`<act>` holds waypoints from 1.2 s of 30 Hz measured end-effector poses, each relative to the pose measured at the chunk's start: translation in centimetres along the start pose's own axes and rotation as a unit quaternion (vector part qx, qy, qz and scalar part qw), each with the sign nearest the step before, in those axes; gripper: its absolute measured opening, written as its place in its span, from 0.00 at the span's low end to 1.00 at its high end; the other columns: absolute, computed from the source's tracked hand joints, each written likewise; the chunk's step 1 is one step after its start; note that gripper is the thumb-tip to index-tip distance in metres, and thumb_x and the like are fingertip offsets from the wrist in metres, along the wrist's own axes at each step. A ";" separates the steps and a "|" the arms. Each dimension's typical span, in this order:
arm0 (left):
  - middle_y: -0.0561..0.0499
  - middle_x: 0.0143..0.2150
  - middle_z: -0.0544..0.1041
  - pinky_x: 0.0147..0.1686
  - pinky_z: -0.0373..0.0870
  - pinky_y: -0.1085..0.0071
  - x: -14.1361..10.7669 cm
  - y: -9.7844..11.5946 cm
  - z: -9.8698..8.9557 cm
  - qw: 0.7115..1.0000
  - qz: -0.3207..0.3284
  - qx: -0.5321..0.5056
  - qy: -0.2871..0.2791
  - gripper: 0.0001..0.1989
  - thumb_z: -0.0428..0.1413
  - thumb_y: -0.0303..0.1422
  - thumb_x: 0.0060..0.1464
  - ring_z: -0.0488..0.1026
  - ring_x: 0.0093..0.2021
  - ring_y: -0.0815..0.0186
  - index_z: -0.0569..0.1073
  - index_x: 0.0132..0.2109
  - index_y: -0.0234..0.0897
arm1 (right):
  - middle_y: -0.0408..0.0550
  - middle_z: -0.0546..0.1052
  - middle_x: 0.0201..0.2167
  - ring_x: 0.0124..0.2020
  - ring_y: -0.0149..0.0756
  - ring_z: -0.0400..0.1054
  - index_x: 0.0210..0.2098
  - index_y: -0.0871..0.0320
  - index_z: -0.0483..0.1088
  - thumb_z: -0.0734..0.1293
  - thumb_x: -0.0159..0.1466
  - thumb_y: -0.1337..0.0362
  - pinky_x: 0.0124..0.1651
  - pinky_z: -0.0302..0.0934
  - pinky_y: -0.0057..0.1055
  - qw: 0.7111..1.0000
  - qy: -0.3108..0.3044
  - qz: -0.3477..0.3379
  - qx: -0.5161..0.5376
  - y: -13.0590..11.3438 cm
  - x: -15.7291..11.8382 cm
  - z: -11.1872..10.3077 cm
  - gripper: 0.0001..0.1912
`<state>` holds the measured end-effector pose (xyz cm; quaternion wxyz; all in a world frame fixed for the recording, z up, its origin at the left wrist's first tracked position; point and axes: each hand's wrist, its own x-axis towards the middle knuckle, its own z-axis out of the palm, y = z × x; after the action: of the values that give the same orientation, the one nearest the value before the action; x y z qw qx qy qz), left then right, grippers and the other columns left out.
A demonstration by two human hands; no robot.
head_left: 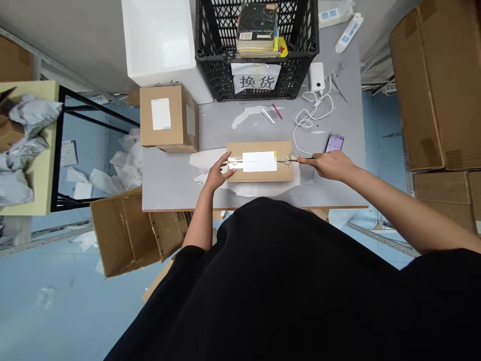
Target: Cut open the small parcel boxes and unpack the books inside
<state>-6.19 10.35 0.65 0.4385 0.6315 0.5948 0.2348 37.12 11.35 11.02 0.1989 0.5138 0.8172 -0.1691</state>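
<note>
A flat cardboard box (259, 177) lies on the grey table in front of me, with a white label (259, 161) on top and clear tape along its middle seam. My left hand (218, 173) grips the box's left end, thumb and fingers apart on its top. At the right end, my right hand (330, 164) is closed round a thin, dark knife-like blade (295, 160). Its tip lies along the taped seam. The handle is hidden in my fist. Just behind that hand lies a lit phone (334, 143).
A black crate (218, 75) with books (257, 30) stands at the back, beside a white foam box (160, 40). Left of my work is a smaller carton (161, 120). A white cable (306, 118) loops at right. An open carton (124, 235) sits below the table's left edge.
</note>
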 end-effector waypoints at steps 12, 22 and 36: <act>0.47 0.76 0.52 0.72 0.34 0.41 -0.6 8.0 9.2 0.978 0.125 0.166 0.018 0.41 0.57 0.59 0.53 0.40 0.76 0.42 0.62 0.70 0.49 | 0.44 0.77 0.34 0.21 0.28 0.65 0.70 0.54 0.60 0.65 0.67 0.57 0.29 0.68 0.30 0.803 0.081 0.084 0.585 0.5 -0.5 5.6 0.33; 0.48 0.77 0.48 0.73 0.27 0.45 0.0 9.2 13.1 0.975 0.141 0.172 0.000 0.49 0.55 0.62 0.51 0.37 0.77 0.43 0.55 0.74 0.46 | 0.43 0.76 0.32 0.21 0.27 0.65 0.70 0.53 0.59 0.64 0.67 0.60 0.28 0.67 0.30 0.758 0.087 0.069 0.643 0.0 0.9 6.8 0.33; 0.45 0.77 0.48 0.74 0.32 0.47 -0.2 9.5 13.3 0.947 0.136 0.290 0.004 0.50 0.47 0.66 0.54 0.38 0.77 0.46 0.54 0.74 0.41 | 0.42 0.75 0.30 0.20 0.25 0.64 0.70 0.53 0.60 0.67 0.66 0.61 0.26 0.64 0.27 0.709 0.089 0.078 0.696 0.2 1.2 7.6 0.34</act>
<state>9.80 7.42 1.90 0.1977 0.8053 0.5476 0.1118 37.94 8.69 3.80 -0.2759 0.5811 0.4392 -0.6271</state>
